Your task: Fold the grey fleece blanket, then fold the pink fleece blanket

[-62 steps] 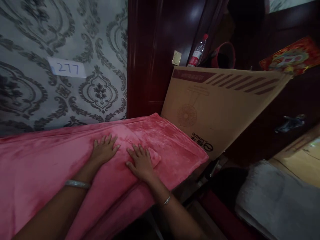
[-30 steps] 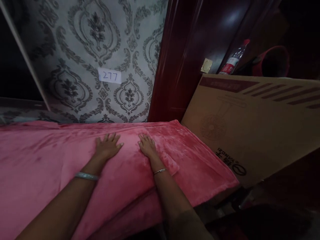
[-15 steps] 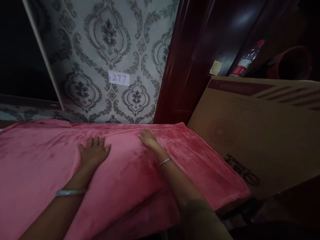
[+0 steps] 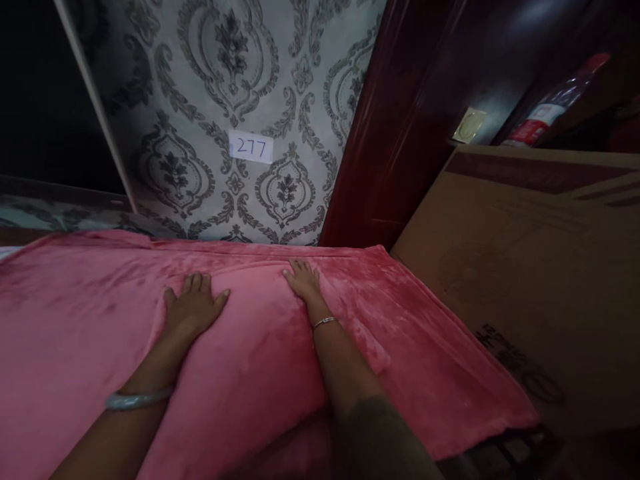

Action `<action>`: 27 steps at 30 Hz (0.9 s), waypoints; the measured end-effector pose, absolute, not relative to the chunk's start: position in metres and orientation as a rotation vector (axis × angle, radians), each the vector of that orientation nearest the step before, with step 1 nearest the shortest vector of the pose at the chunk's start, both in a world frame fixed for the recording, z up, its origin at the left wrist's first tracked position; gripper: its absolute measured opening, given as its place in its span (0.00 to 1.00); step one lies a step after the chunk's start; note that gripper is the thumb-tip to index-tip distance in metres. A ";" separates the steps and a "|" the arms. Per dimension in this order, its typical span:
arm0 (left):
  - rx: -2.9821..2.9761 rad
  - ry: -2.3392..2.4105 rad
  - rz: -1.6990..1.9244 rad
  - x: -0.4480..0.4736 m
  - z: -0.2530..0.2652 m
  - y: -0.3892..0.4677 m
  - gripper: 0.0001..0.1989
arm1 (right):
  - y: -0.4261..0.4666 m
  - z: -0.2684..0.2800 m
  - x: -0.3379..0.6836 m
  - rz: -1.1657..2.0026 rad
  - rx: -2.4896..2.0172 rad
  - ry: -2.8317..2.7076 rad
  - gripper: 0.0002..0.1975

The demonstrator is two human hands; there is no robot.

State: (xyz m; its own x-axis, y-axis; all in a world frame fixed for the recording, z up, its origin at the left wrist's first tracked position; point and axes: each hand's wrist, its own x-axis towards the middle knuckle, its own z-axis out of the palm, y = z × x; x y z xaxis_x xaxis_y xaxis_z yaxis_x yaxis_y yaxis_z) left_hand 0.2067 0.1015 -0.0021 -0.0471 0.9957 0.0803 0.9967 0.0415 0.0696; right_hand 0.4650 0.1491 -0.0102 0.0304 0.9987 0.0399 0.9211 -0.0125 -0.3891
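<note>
A pink plush blanket [image 4: 240, 347] is spread over a flat surface, with folds and darker brushed patches in its pile. My left hand [image 4: 194, 303] lies flat on it, left of centre, fingers spread. Farther to the right, close to the blanket's back edge, my right hand [image 4: 303, 280] presses down with its fingers apart. Neither hand holds anything. A raised fold of the blanket runs just right of my right forearm.
Behind the blanket stands a patterned wallpapered wall [image 4: 200, 120] with a paper label [image 4: 251, 147] reading 277. A large cardboard box [image 4: 500, 240] leans at the right, beside a dark red door frame [image 4: 370, 147]. A bottle [image 4: 545, 117] shows above the box. A dark screen [image 4: 45, 113] is at upper left.
The view has shifted, so the wall and box sit farther right. My right hand's fingers have spread more, and a fold now shows beside my right forearm. My left hand stays flat.
</note>
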 end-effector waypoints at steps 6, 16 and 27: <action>-2.167 -2.257 -0.135 0.196 -0.003 0.095 0.40 | 0.147 -0.011 0.465 0.333 -2.015 -1.969 0.32; -2.093 -2.360 -0.223 0.162 0.010 0.048 0.39 | 0.145 -0.017 0.467 0.305 -2.012 -1.978 0.32; -2.455 -1.603 -0.431 0.217 -0.039 -0.052 0.33 | 0.146 -0.019 0.470 0.300 -2.021 -1.982 0.32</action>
